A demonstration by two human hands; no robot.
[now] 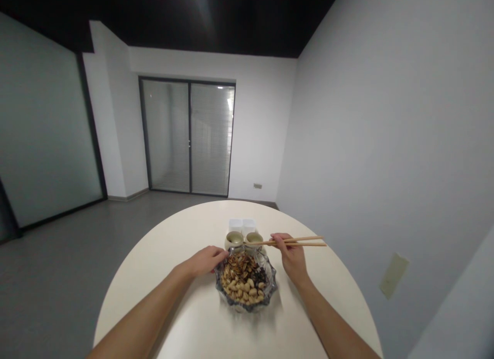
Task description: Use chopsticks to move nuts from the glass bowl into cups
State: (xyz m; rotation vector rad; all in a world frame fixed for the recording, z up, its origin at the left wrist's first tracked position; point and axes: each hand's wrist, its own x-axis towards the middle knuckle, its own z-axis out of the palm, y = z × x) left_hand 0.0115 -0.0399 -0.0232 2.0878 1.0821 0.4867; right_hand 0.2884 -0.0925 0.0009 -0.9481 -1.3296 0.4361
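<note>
The round worktop carries a glass bowl of nuts at its middle. The left hand lies against the bowl's left rim, fingers curled; whether it grips the rim is hard to tell. The right hand, just beside the right rim, is clenched on chopsticks whose tips reach over two cups toward the far edge. Smooth nuts could slip from the tips, and a low sweep might knock a cup.
</note>
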